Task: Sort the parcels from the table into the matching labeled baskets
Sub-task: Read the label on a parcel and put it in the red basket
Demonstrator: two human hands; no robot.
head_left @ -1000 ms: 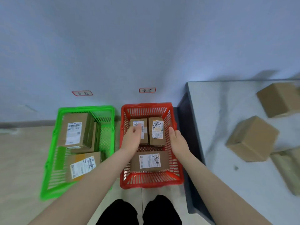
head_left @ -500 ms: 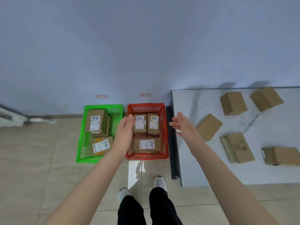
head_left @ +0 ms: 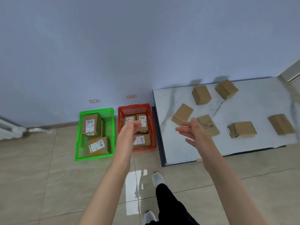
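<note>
Several brown cardboard parcels lie scattered on the white marble table [head_left: 253, 148] at the right; the nearest parcel [head_left: 208, 125] sits just behind my right hand [head_left: 194, 135]. That hand hovers open and empty over the table's left part, fingers spread. My left hand [head_left: 129, 129] hangs empty with relaxed fingers above the red basket [head_left: 152, 127], which holds three labelled parcels. The green basket [head_left: 78, 140] to its left holds three labelled parcels, partly stacked.
Both baskets stand on the tiled floor against a pale blue wall, each under a small red-framed label: the left label [head_left: 95, 101] and the right label [head_left: 131, 96]. My legs and white shoes [head_left: 157, 177] stand on the floor in front of the table's dark edge.
Both hands have lifted out of the red basket, empty. My right hand has swung right over the table. The view has pulled back and risen, showing more of the table.
</note>
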